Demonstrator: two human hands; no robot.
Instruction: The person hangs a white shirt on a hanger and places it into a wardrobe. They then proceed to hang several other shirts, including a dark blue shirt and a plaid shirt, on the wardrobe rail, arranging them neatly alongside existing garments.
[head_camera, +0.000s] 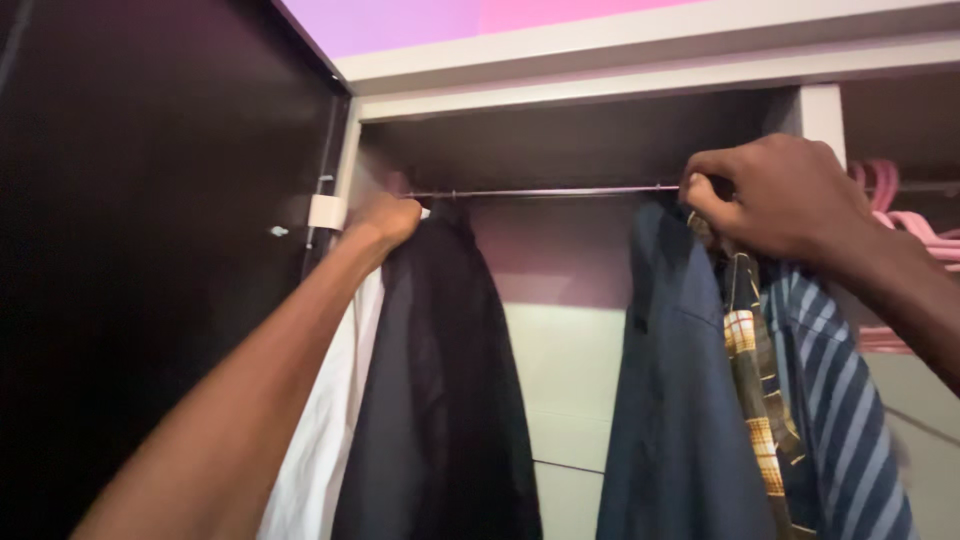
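A thin metal rail (545, 191) runs across the top of an open wardrobe. My left hand (385, 220) is closed at the rail's left end, on the hangers of a white garment (325, 420) and a black garment (440, 400). My right hand (775, 195) grips the top of hangers at the rail's right end. Below it hang a dark blue shirt (675, 400), a brown checked shirt (755, 400) and a blue striped shirt (845, 420). The hanger hooks are hidden under both hands.
A dark wardrobe door (150, 250) stands open on the left with a white hinge (325, 212). A white upright panel (822, 115) divides off a right compartment holding pink hangers (905, 225). A wide gap on the rail separates the two groups of clothes.
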